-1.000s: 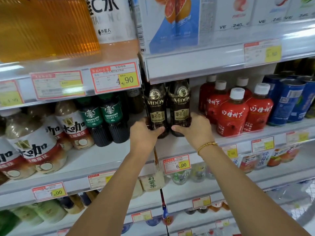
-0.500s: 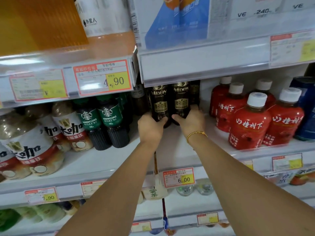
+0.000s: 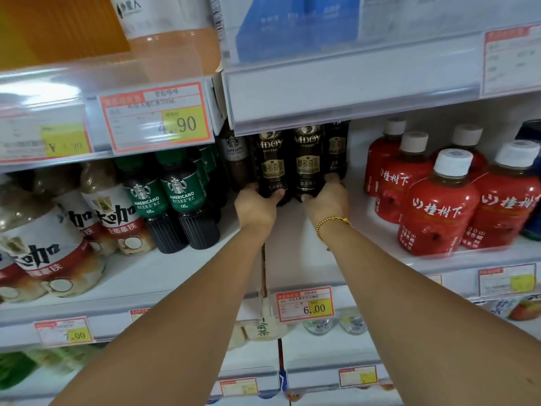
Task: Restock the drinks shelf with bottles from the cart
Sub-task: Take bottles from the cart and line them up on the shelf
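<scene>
left hand (image 3: 255,207): wrapped around base of left dark coffee bottle (image 3: 270,165), frame centre
right hand (image 3: 325,203): gripped base of right dark coffee bottle (image 3: 307,164)
bottles: upright, touching, deep on middle shelf (image 3: 295,247)
neighbours: green americano bottles (image 3: 178,200) left, red bottles (image 3: 439,206) right

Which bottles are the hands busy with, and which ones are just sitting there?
Busy with:
- left hand on a tall dark coffee bottle with gold label
- right hand on its matching twin bottle

Just sitting:
- green-labelled Americano bottles
- red white-capped bottles
- white coconut latte bottles
- yellow price tags
</scene>
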